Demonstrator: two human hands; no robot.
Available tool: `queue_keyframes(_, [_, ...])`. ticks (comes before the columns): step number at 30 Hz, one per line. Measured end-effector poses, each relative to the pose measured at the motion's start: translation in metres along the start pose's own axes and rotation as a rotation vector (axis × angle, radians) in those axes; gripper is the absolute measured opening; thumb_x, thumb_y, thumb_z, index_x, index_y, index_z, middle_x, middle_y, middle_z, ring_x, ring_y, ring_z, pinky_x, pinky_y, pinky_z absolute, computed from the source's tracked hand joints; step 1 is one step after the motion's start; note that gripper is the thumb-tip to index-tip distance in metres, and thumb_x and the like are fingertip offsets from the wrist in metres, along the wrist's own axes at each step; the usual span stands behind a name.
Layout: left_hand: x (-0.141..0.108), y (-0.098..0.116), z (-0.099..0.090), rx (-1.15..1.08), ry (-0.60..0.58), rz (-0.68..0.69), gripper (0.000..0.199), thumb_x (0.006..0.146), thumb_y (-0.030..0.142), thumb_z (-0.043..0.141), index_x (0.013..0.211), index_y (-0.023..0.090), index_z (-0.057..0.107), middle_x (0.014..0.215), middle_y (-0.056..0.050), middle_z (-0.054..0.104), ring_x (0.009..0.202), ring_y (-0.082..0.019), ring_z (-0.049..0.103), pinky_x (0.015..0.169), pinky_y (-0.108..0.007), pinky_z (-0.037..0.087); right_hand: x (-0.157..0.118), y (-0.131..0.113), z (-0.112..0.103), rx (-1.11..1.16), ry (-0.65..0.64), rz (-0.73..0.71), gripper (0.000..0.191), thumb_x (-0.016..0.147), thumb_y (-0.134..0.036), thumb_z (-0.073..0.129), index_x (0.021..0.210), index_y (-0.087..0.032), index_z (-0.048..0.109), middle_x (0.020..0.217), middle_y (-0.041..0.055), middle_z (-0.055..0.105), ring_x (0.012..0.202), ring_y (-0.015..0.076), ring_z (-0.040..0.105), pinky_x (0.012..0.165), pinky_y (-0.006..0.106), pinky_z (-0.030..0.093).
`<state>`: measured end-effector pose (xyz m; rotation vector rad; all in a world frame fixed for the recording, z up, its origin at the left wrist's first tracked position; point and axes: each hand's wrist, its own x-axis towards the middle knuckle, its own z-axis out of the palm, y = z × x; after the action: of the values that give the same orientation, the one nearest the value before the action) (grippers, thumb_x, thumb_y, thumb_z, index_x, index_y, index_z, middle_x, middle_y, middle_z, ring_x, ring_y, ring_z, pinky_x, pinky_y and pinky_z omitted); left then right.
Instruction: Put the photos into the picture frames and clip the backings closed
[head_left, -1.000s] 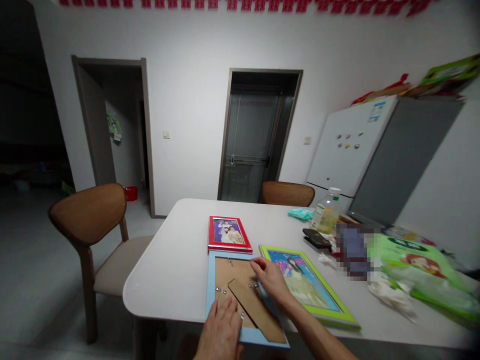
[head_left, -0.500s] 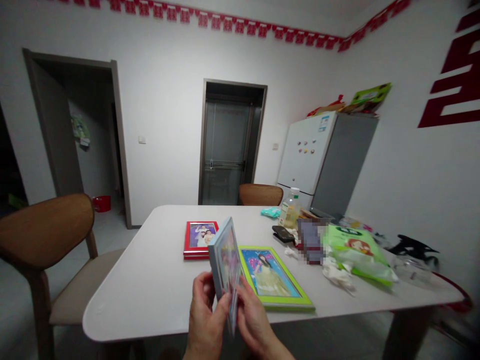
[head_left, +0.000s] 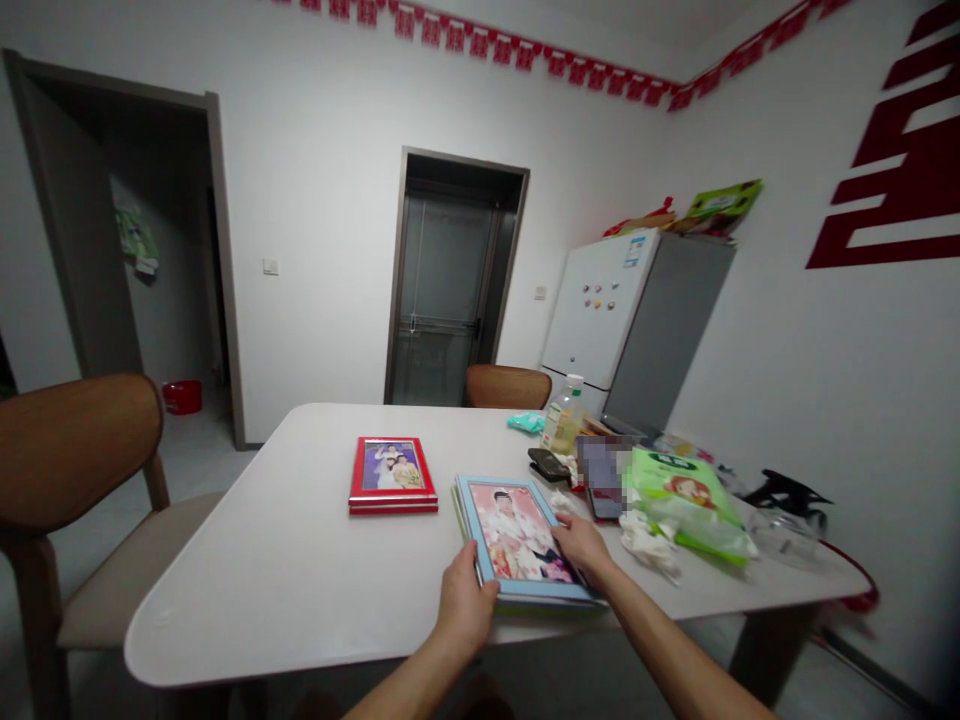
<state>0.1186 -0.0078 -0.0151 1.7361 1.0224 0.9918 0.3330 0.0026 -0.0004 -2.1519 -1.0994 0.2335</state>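
The blue photo frame (head_left: 517, 535) lay on the tabletop (head_left: 225, 590) atop a green frame (head_left: 540, 606), its long axis pointing away from the person. The left hand's (head_left: 465, 605) grip was closed on its near-left edge; the right hand (head_left: 581, 545), nearer its far side, lay open on the right edge.

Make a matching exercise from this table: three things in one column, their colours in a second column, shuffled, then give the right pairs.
Things:
1. front frame under the right hand
2. back frame
3. plastic bag

Colours:
A. red
B. green
C. light blue

Right pairs: 1-C, 2-A, 3-B.
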Motion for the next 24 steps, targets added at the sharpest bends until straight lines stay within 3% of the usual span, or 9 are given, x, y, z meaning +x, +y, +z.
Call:
queue_keyframes(4, [0.001, -0.006, -0.012, -0.002, 0.002, 0.000, 0.053, 0.061, 0.008, 0.056, 0.113, 0.016, 0.045, 0.114, -0.009, 0.055, 0.105, -0.021, 0.049, 0.091, -0.032, 0.035, 0.001, -0.006, 0.005, -0.132, 0.019, -0.066, 0.033, 0.063, -0.014, 0.045, 0.090, -0.009, 0.063, 0.091, 0.0155, 0.064, 0.087, 0.0252, 0.058, 0.074, 0.031, 0.040])
queue_keyframes(7, [0.001, -0.017, -0.033, -0.029, 0.035, -0.015, 0.053, 0.064, 0.012, 0.056, 0.115, 0.014, 0.043, 0.121, -0.011, 0.048, 0.112, -0.021, 0.043, 0.092, -0.032, 0.033, -0.007, -0.034, 0.017, -0.183, 0.046, -0.206, 0.039, 0.070, -0.018, 0.042, 0.105, -0.007, 0.056, 0.107, 0.0163, 0.057, 0.100, 0.0239, 0.051, 0.084, 0.032, 0.035])
queue_keyframes(9, [0.002, -0.028, -0.052, -0.057, 0.080, -0.047, 0.051, 0.066, 0.014, 0.055, 0.115, 0.013, 0.042, 0.122, -0.013, 0.046, 0.113, -0.021, 0.041, 0.093, -0.033, 0.033, -0.016, -0.066, 0.037, -0.193, 0.007, -0.351, 0.039, 0.073, -0.020, 0.041, 0.109, -0.010, 0.053, 0.114, 0.0125, 0.053, 0.106, 0.0203, 0.046, 0.089, 0.029, 0.031])
queue_keyframes(12, [0.007, -0.043, -0.082, -0.114, 0.168, -0.111, 0.048, 0.069, 0.016, 0.054, 0.115, 0.010, 0.040, 0.122, -0.016, 0.045, 0.111, -0.021, 0.044, 0.092, -0.034, 0.033, -0.031, -0.119, 0.079, -0.194, -0.129, -0.571, 0.036, 0.070, -0.020, 0.047, 0.105, -0.017, 0.056, 0.109, 0.0070, 0.057, 0.100, 0.0171, 0.049, 0.087, 0.025, 0.032])
queue_keyframes(16, [0.014, -0.057, -0.112, -0.214, 0.278, -0.201, 0.041, 0.069, 0.017, 0.056, 0.108, 0.009, 0.044, 0.117, -0.017, 0.049, 0.107, -0.020, 0.048, 0.089, -0.030, 0.036, -0.044, -0.172, 0.129, -0.213, -0.203, -0.740, 0.042, 0.063, -0.018, 0.055, 0.105, -0.017, 0.054, 0.108, 0.0086, 0.055, 0.100, 0.0200, 0.047, 0.085, 0.027, 0.032])
queue_keyframes(20, [0.019, -0.066, -0.126, -0.353, 0.337, -0.291, 0.033, 0.067, 0.019, 0.059, 0.097, 0.009, 0.050, 0.106, -0.016, 0.056, 0.100, -0.020, 0.053, 0.084, -0.028, 0.040, -0.047, -0.189, 0.147, -0.256, -0.194, -0.783, 0.030, 0.063, -0.013, 0.052, 0.092, -0.014, 0.059, 0.100, 0.0119, 0.055, 0.097, 0.0235, 0.045, 0.082, 0.032, 0.031])
queue_keyframes(24, [0.015, -0.064, -0.128, -0.538, 0.328, -0.328, 0.030, 0.071, 0.029, 0.057, 0.093, 0.010, 0.051, 0.091, -0.013, 0.063, 0.087, -0.019, 0.060, 0.076, -0.030, 0.046, -0.063, -0.182, 0.143, -0.272, -0.199, -0.837, 0.021, 0.064, -0.015, 0.051, 0.085, -0.016, 0.058, 0.093, 0.0084, 0.055, 0.090, 0.0215, 0.045, 0.078, 0.031, 0.032])
